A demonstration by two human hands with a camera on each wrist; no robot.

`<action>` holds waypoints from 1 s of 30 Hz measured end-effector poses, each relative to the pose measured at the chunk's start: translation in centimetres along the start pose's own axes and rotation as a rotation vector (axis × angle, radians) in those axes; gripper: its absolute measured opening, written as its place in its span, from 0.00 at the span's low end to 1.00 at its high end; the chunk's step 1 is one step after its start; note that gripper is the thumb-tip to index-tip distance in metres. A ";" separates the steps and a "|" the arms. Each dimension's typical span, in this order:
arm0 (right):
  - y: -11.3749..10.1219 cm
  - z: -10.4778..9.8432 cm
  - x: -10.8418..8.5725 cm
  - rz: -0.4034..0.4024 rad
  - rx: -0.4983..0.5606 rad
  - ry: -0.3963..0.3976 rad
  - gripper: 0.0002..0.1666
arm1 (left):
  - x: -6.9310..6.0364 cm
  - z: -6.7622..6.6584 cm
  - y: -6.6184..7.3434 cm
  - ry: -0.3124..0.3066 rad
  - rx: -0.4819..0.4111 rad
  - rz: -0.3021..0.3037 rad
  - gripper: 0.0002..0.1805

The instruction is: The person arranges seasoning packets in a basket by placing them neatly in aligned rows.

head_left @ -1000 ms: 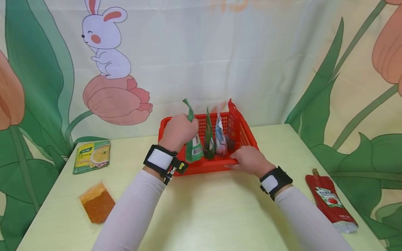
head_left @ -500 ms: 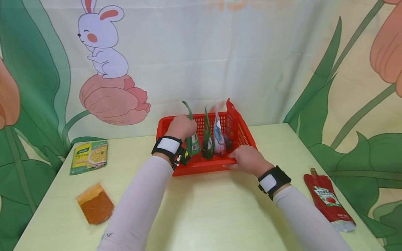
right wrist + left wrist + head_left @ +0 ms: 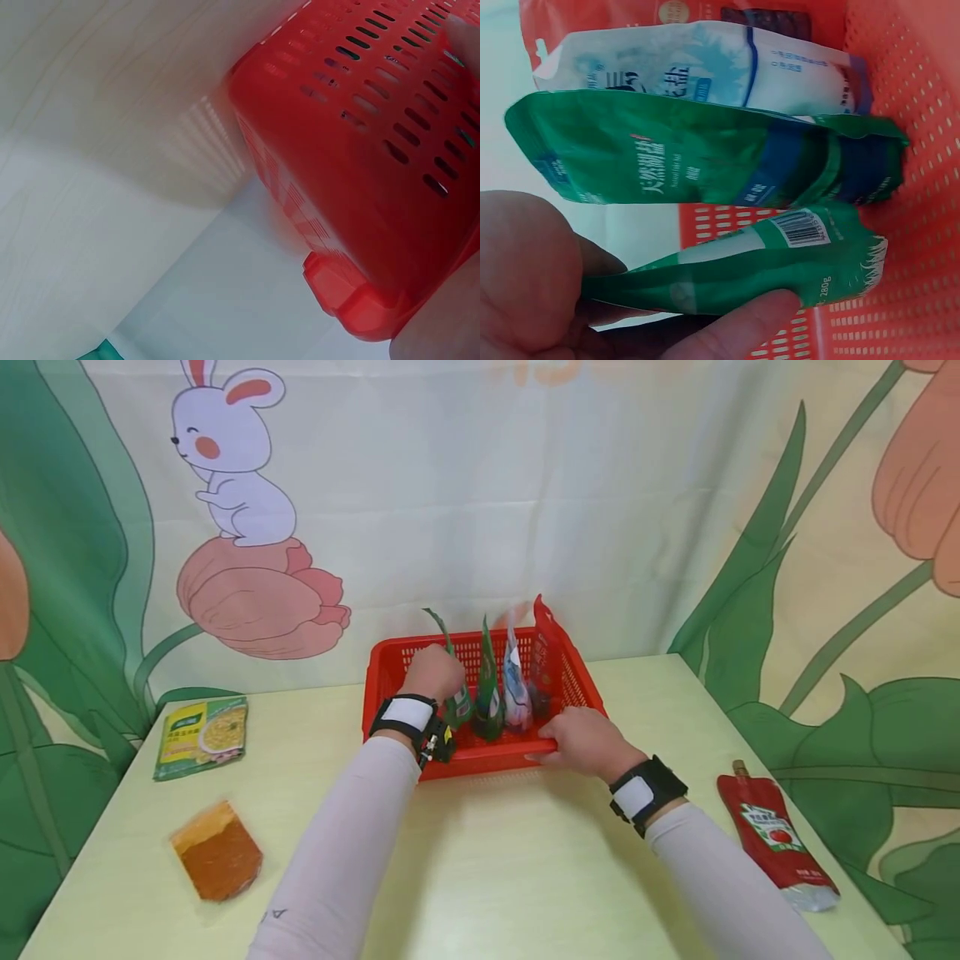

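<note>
My left hand (image 3: 435, 673) grips the upper part of a green and white packet (image 3: 825, 270) with a barcode, held upright in the left side of the red basket (image 3: 480, 766). Beside it stands a green salt bag (image 3: 705, 150). Then come a white and blue salt bag (image 3: 705, 64) and a red packet (image 3: 546, 647) against the right side. My right hand (image 3: 588, 743) holds the basket's front rim, its thumb over the wall. The right wrist view shows the basket wall (image 3: 322, 142) close up, with only parts of the fingers.
A yellow and green soup packet (image 3: 201, 737) and a clear packet with orange-brown contents (image 3: 219, 852) lie on the table (image 3: 510, 877) at left. A red tomato ketchup pouch (image 3: 776, 835) lies at right. A printed curtain (image 3: 465, 493) hangs right behind the basket.
My left hand has lowered the green and white packet deeper into the basket, toward its left side. The right hand stays on the rim. The whole head view has shifted slightly.
</note>
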State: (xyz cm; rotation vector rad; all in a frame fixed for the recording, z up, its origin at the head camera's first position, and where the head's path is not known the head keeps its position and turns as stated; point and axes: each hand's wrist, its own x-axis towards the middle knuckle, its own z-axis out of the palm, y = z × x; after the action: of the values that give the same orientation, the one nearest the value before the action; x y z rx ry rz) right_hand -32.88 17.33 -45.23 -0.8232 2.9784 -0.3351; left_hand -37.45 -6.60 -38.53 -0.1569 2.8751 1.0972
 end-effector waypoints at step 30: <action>0.0 0.1 0.0 -0.028 -0.036 0.006 0.11 | 0.2 2.2 -1.5 -0.208 0.061 -0.019 0.14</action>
State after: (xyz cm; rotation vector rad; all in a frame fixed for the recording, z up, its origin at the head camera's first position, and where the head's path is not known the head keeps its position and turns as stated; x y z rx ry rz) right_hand -32.83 17.29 -45.35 -0.8689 2.9892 -0.2860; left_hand -37.41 -6.30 -41.15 -0.0633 2.7124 0.9592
